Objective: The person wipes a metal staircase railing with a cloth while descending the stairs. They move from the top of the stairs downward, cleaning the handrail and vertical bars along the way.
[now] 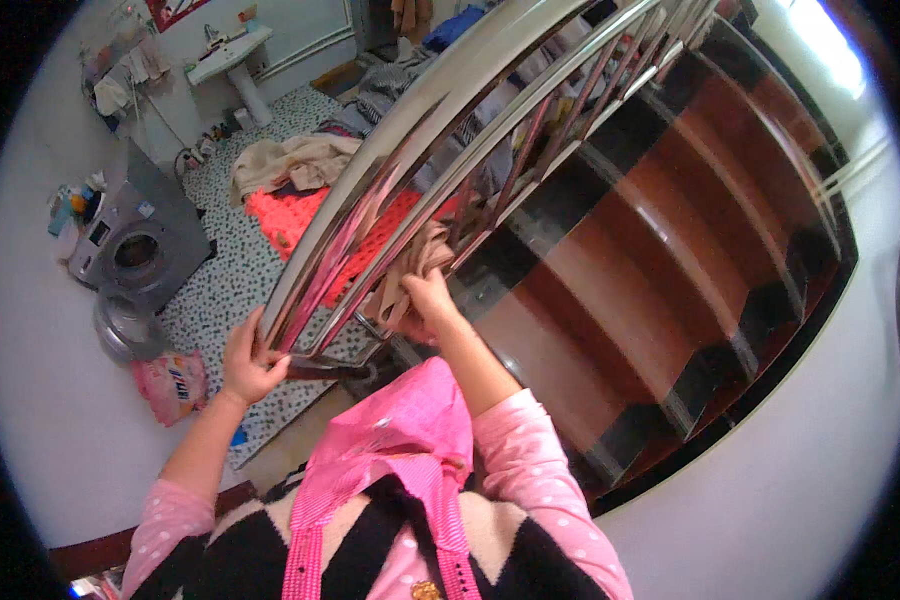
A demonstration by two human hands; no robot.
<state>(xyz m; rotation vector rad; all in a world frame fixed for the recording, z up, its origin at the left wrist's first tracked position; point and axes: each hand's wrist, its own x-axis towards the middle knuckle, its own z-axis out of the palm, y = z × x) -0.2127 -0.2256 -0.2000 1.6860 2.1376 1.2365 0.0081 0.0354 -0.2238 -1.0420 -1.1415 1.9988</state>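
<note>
My left hand (253, 365) grips the lower end of a shiny metal stair handrail (345, 187), fingers around its outer side. My right hand (429, 294) is shut on a bunched brown cloth (412, 270) beside the lower metal bar of the railing. Past the bars, a bright coral-red open-knit fabric (285, 217) lies on the floor, next to a heap of beige cloth (300, 161). More clothes, grey and striped, are piled farther back, partly hidden by the railing. A pink apron (390, 420) hangs in front of my body.
Brown and black stairs (607, 262) curve along the right. At left stands a grey front-loading washing machine (150, 232) with its door (127, 326) open, near a pink printed bag (170, 386). A white pedestal sink (229, 56) stands farther back on the speckled floor (225, 300).
</note>
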